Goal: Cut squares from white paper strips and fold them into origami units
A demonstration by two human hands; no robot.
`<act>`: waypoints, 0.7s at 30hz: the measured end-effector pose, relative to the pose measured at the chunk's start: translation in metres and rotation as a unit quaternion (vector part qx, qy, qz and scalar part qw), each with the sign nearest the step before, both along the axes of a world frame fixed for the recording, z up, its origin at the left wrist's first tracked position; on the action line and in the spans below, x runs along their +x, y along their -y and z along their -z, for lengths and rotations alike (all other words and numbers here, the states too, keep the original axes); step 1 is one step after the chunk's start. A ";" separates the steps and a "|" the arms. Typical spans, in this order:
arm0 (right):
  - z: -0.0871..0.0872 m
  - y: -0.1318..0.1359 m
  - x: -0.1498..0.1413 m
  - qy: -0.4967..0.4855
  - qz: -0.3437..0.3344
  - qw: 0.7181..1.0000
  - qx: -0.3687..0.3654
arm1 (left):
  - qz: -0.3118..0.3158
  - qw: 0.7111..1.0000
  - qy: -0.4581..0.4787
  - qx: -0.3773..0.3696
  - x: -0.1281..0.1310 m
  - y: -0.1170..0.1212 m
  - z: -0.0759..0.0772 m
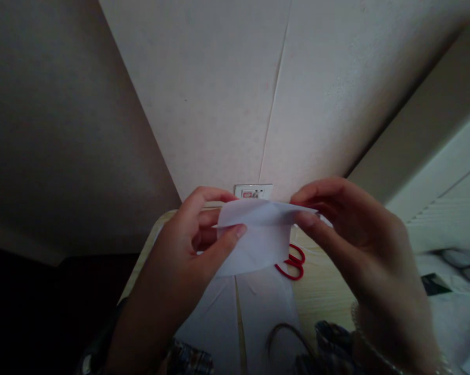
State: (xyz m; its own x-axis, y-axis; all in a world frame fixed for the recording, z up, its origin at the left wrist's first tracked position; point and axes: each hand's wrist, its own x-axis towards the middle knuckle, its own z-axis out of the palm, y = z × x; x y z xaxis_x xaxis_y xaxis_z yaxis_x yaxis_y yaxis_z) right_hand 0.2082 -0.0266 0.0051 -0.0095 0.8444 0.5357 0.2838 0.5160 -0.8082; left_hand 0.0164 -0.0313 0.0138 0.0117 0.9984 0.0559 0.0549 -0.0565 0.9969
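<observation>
A small white sheet of paper [254,245] is held up above the table, its upper part folded over towards me. My left hand [196,245] is closed on the paper's left side, thumb in front on the crease and fingers partly hidden behind. On the right, my right hand [348,234] pinches the folded top corner between thumb and fingers. Below the held piece lie larger white paper sheets [266,312], with a narrow gap between them. Red-handled scissors [295,263] rest just right of the held paper, their blades out of sight.
The light wooden table [321,297] stands against a pale wall [219,104] with a socket plate [254,190] low on it. At the far right, a pair of glasses [461,260] lies on a white surface. A dark cord-like loop [285,327] shows near the bottom.
</observation>
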 end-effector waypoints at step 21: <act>0.003 0.002 -0.011 0.266 0.041 0.937 0.224 | -0.054 0.970 0.234 -0.029 -0.005 -0.012 -0.006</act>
State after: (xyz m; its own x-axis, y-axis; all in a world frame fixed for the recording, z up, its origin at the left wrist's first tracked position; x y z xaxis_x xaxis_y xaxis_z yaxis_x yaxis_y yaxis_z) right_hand 0.1974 -0.0281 0.0022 -0.3210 0.5456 0.7741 0.6389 0.7281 -0.2482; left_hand 0.0115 -0.0192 0.0203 -0.1057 0.9940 -0.0272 -0.4026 -0.0178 0.9152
